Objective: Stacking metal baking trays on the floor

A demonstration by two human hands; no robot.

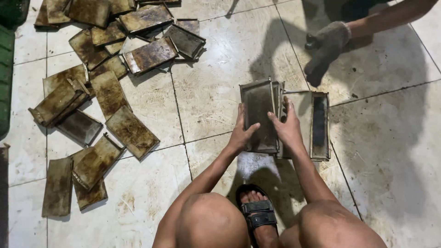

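Your left hand [240,133] and right hand [287,126] have fingers clamped on a stack of trays [259,115]; a pile [101,78] lies at ten o'clock, a gloved hand [327,46] at one.

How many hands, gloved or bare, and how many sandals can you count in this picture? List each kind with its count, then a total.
Bare hands: 2, the left hand and right hand on the upright metal trays
Gloved hand: 1
Sandal: 1
Total: 4

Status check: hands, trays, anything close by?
Left hand and right hand both grip the upright stack of metal trays. Another tray stands just right. A co-worker's gloved hand hovers beyond.
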